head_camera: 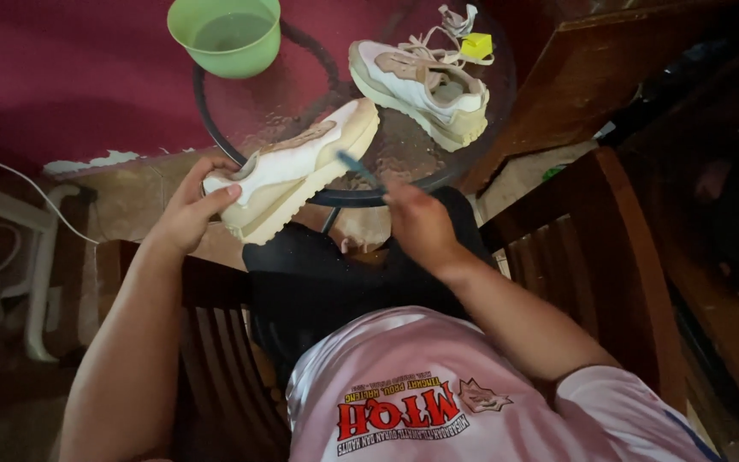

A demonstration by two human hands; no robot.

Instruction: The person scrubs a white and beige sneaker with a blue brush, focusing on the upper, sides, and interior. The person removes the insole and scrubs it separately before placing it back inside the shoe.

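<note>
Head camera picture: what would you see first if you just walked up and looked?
Probably the cream shoe in the middle, held at its heel by the left hand over the edge of the round glass table. The right hand holds a thin blue brush against its sole. Its twin shoe lies farther back on the table, and a green bowl of water sits at the far edge.

Round table (pixel 241 120): wet, glossy glass top, dark metal rim. Sneakers (pixel 297 167) (pixel 421 85): matt cream fabric and suede-like panels, rubbery soles. Bowl (pixel 226 34): smooth green plastic. Chairs (pixel 609 248): varnished wood.
</note>
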